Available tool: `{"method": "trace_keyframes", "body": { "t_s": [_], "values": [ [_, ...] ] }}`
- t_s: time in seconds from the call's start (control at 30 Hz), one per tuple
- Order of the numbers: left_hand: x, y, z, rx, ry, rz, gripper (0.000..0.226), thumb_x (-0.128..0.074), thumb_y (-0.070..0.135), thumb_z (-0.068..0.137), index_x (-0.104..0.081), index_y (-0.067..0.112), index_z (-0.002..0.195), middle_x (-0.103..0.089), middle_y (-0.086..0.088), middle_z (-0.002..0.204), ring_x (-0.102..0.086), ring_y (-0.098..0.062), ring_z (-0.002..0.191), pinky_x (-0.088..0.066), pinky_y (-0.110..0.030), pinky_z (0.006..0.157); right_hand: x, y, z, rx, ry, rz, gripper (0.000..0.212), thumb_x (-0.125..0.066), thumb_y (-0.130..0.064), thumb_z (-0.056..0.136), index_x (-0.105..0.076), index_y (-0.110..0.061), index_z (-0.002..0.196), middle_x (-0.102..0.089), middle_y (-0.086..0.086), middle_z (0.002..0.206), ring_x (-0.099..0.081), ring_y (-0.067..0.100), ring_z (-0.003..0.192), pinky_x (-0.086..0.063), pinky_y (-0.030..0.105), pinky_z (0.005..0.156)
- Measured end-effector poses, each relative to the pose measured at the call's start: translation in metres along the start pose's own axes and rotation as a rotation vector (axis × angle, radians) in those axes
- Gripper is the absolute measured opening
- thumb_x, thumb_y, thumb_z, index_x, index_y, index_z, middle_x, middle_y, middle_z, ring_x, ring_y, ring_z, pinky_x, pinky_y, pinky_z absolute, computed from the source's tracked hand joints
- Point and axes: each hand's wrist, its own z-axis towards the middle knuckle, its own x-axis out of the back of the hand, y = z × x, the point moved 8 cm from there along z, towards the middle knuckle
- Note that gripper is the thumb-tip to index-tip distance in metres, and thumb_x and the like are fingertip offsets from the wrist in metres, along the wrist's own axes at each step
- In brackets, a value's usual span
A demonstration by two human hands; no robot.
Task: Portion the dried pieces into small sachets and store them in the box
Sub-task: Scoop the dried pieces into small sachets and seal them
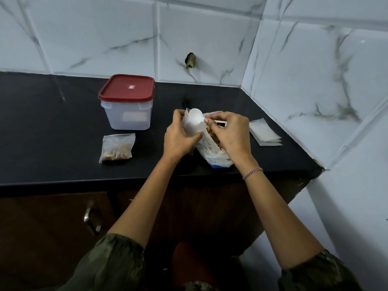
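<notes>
The box (pixel 128 110) stands behind the filled sachet (pixel 117 148), left of the bag (pixel 214 156); empty sachets (pixel 265 132) lie right of it.

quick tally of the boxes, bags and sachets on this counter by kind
Box with red lid: 1
Filled sachet: 1
Held sachet: 1
Large bag of dried pieces: 1
Pile of empty sachets: 1 (number in it unclear)
Total: 5

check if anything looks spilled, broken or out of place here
Nothing is spilled on the counter. The one oddity is a dark, ragged hole in the wall tile behind it, up and right of the red-lidded box; it looks like broken tile.
</notes>
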Motion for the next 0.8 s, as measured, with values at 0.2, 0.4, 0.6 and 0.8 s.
{"method": "trace_keyframes", "body": {
  "t_s": [0.2, 0.4, 0.6, 0.8],
  "values": [
    [0.002, -0.001, -0.001, -0.006, 0.029, -0.05, 0.055, -0.074, 0.039, 0.077, -0.042, 0.016, 0.117, -0.062, -0.002, 0.114, -0.062, -0.017, 0.102, -0.054, -0.042, 0.086, 0.0, -0.018, -0.01, 0.237, 0.027, -0.142, 0.013, -0.072, -0.016, 0.081, -0.075, -0.01, 0.092, -0.066, 0.0, 0.084, -0.061, 0.012, 0.083, -0.048, 0.015, 0.073],
    [0.003, -0.001, -0.002, 0.035, 0.03, -0.035, 0.06, -0.061, 0.061, 0.077, -0.045, 0.018, 0.116, -0.062, 0.004, 0.111, -0.062, -0.016, 0.099, -0.053, -0.045, 0.085, 0.03, 0.002, 0.005, 0.013, 0.145, 0.011, 0.015, -0.07, -0.024, 0.084, -0.074, -0.015, 0.095, -0.07, -0.005, 0.089, -0.06, -0.004, 0.077, -0.041, -0.001, 0.071],
    [0.002, -0.004, -0.004, 0.068, 0.021, -0.002, 0.072, -0.049, 0.075, 0.068, -0.047, 0.018, 0.111, -0.065, 0.003, 0.103, -0.063, -0.016, 0.092, -0.053, -0.045, 0.083, 0.033, 0.05, 0.018, -0.135, -0.042, -0.318, 0.02, -0.063, -0.023, 0.09, -0.073, -0.01, 0.102, -0.071, 0.004, 0.105, -0.064, 0.013, 0.096, -0.036, 0.009, 0.076],
    [0.0, -0.007, -0.003, 0.093, -0.017, 0.021, 0.07, -0.052, 0.069, 0.071, -0.047, 0.017, 0.118, -0.064, 0.001, 0.109, -0.062, -0.018, 0.098, -0.052, -0.045, 0.087, -0.008, 0.058, 0.021, 0.009, -0.209, -0.585, 0.017, -0.059, -0.014, 0.092, -0.072, -0.007, 0.099, -0.067, 0.008, 0.098, -0.059, 0.021, 0.093, -0.048, 0.025, 0.078]
  ]
}}
